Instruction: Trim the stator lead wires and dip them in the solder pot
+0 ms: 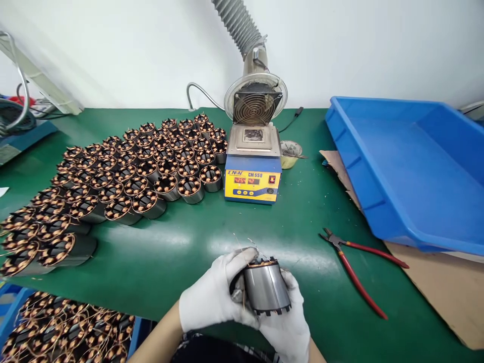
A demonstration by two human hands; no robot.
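Stator (265, 288) between left hand (210, 298) and right hand (288, 325) (both gloved)

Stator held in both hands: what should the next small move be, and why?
Probably gather the splayed wire ends with the left hand. It and the right hand clasp the stator, whose thin leads stick up apart. The solder pot ahead shows lit digits, and the cutters lie untouched at right.

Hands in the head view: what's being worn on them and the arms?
The left hand and right hand each wear a plain white knit glove, snug, with the cuff ending at the wrist. Above the cuffs no sleeves show, and no watch, band or markings are visible.
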